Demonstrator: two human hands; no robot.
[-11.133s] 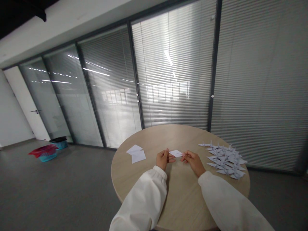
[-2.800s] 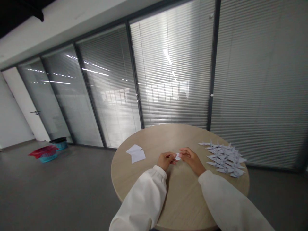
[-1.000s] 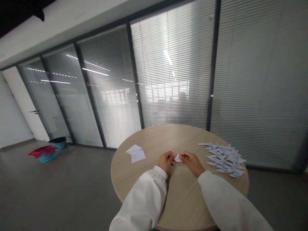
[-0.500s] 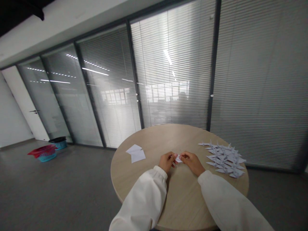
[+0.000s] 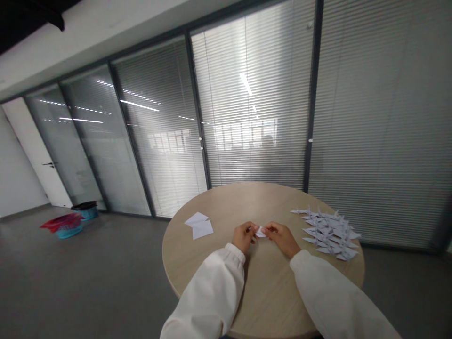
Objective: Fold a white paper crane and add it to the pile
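A small folded piece of white paper (image 5: 260, 232) is pinched between my two hands above the middle of the round table. My left hand (image 5: 244, 237) grips its left side with bent fingers. On its right side, my right hand (image 5: 281, 237) closes thumb and fingertips on the paper. The fingers cover much of it, so its exact folds cannot be made out. To the right lies a heap of several folded paper cranes (image 5: 330, 233). Flat white paper sheets (image 5: 202, 228) lie to the left of my hands.
The round wooden table (image 5: 212, 278) has its far edge near a glass partition with blinds (image 5: 254, 108). On the floor at left stand a blue bin with a red liner (image 5: 67, 226) and one with a black liner (image 5: 88, 210), near a white door (image 5: 38, 155).
My fingers have shifted very slightly on the folded paper. The cranes and the sheets lie as before.
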